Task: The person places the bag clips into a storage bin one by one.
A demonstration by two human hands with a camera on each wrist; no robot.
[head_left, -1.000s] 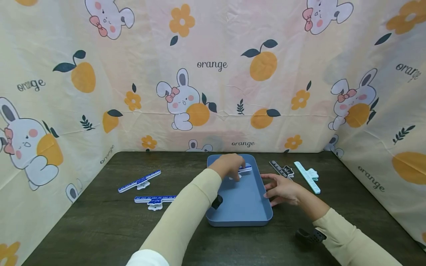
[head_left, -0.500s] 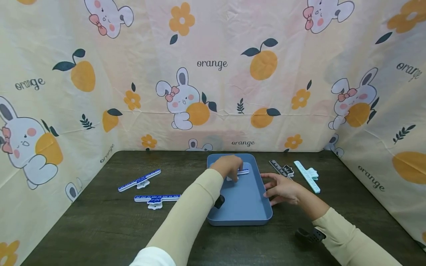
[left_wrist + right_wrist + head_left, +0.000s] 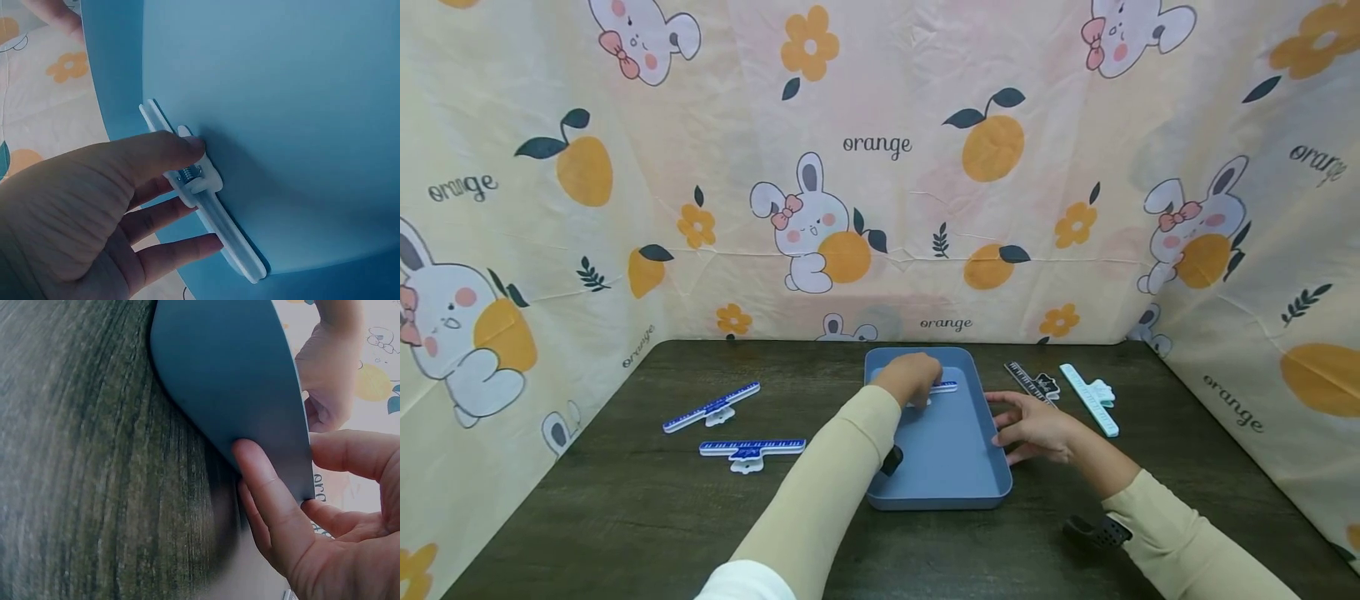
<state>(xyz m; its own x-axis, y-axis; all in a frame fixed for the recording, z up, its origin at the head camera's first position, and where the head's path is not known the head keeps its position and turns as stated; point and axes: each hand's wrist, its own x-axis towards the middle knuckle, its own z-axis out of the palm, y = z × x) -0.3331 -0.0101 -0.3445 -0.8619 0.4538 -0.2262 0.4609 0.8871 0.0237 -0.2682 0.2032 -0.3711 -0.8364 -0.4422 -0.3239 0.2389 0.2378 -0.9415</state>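
Observation:
Inside the blue tray (image 3: 951, 467), near its far end, my left hand (image 3: 910, 377) pinches a white-and-blue ruler clip (image 3: 945, 387). In the left wrist view that ruler clip (image 3: 234, 234) lies low against the tray floor, its spring handle between my thumb (image 3: 181, 149) and fingers. Outside the tray's right wall, my right hand (image 3: 1037, 427) rests spread fingers against it. The right wrist view has a fingertip (image 3: 250, 456) of this hand on the outer wall (image 3: 231, 369), with other fingers by the rim.
Left of the tray lie two blue-and-white ruler clips, one slanted (image 3: 711, 408) and one level (image 3: 752, 448). To the right are a black ruler clip (image 3: 1033, 383) and a mint one (image 3: 1090, 400). Patterned cloth (image 3: 910, 208) hangs behind the dark table (image 3: 587, 500).
My left hand has moved slightly left and down with the ruler clip, deeper into the tray. The right hand stays at the tray's side.

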